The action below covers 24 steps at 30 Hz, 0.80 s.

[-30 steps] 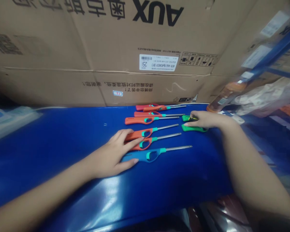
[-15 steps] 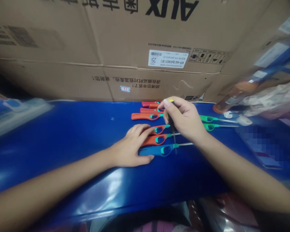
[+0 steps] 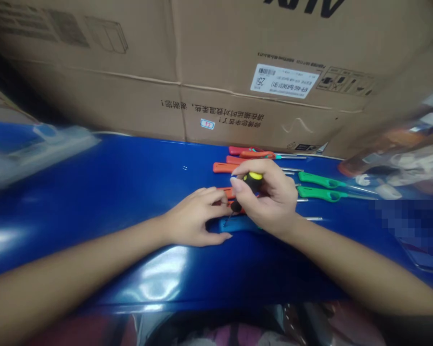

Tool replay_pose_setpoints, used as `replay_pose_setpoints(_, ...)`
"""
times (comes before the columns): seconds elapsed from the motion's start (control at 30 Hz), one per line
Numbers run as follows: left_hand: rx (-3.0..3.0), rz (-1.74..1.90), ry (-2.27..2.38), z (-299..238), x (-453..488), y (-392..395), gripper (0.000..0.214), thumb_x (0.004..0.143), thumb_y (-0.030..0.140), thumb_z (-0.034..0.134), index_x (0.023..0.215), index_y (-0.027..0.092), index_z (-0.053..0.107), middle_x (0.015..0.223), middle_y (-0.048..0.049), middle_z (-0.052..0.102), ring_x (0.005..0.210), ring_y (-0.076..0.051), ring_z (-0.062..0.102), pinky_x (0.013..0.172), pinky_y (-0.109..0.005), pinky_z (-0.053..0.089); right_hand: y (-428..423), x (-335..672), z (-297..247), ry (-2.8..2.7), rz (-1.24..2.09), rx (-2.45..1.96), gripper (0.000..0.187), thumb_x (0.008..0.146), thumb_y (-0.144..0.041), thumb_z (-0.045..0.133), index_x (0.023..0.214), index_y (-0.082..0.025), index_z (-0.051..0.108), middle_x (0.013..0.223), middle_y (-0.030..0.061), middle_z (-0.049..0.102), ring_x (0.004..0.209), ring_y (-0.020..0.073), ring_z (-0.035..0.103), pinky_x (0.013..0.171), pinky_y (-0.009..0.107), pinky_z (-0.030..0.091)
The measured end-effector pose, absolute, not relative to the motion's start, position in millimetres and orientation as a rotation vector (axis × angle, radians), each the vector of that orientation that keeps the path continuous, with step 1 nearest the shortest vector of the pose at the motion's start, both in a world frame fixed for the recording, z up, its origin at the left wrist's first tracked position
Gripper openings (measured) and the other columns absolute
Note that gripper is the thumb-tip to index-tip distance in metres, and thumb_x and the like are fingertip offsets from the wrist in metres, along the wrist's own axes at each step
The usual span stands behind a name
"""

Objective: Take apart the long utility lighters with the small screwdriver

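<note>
Blue lighter [image 3: 242, 225] lies approx. L–R (metal tip [image 3: 314, 219] pointing R).

The screwdriver handle [image 3: 253, 181] is black and yellow. 1 lighter [image 3: 245, 224] is blue, 2 lighters [image 3: 319, 193] are green, the other lighters [image 3: 224, 167] orange to red. The tabletop [image 3: 111, 202] is plain blue; the carton [image 3: 130, 103] is brown, printed black.

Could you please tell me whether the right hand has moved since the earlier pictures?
Yes: the right hand was first over the green lighters; judged against them, it is now to their left, holding the screwdriver over the blue lighter.
</note>
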<state>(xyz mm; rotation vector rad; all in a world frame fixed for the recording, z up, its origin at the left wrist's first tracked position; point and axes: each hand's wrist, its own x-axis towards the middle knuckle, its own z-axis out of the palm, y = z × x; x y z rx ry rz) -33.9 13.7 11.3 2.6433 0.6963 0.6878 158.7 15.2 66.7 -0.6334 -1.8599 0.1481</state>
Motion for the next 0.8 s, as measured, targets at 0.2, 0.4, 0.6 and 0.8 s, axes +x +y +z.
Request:
replay_pose_setpoints(0.2, 2.666, 0.695, 0.671, 7.6, -33.8, 16.8, 0.034, 0.088, 0.050, 0.069, 0.107, 0.024, 0.075, 0.096, -0.0060, 0.066, 0.094, -0.023, 0.061, 0.086, -0.038, 0.047, 10.1, 161.7, 63.8, -1.866, 0.022, -0.660, 0.006, 0.090, -0.024, 0.065, 0.090, -0.027, 0.060, 0.073, -0.0037, 0.067, 0.057, 0.0116, 0.062, 0.053, 0.026, 0.051)
replay_pose_setpoints(0.4, 2.628, 0.683, 0.668, 7.1, -32.8, 17.8, 0.036, 0.086, 0.051, 0.071, 0.110, 0.024, 0.076, 0.102, -0.0066, 0.067, 0.094, -0.022, 0.062, 0.089, -0.039, 0.049, 10.9, 165.4, 68.9, -1.881, 0.043, -0.645, 0.008, 0.089, -0.021, 0.067, 0.089, -0.026, 0.060, 0.073, -0.0042, 0.067, 0.058, 0.0105, 0.062, 0.055, 0.025, 0.051)
replay_pose_setpoints(0.6, 2.594, 0.698, 0.660, 5.6, -31.9, 19.5, 0.040, 0.086, 0.052, 0.071, 0.112, 0.022, 0.075, 0.097, -0.0063, 0.066, 0.093, -0.022, 0.061, 0.086, -0.037, 0.050, 13.4, 164.7, 65.5, -1.846, 0.083, -0.666, 0.006, 0.091, -0.024, 0.066, 0.090, -0.024, 0.060, 0.071, -0.0030, 0.065, 0.054, 0.0114, 0.059, 0.053, 0.027, 0.049)
replay_pose_setpoints(0.8, 2.563, 0.705, 0.662, 5.4, -31.7, 19.5, 0.036, 0.085, 0.051, 0.073, 0.108, 0.024, 0.077, 0.098, -0.0068, 0.067, 0.094, -0.023, 0.062, 0.090, -0.040, 0.051, 10.9, 164.5, 69.8, -1.938, -0.087, -0.680, 0.004, 0.091, -0.026, 0.063, 0.089, -0.027, 0.061, 0.073, -0.0030, 0.068, 0.053, 0.0118, 0.058, 0.051, 0.027, 0.046)
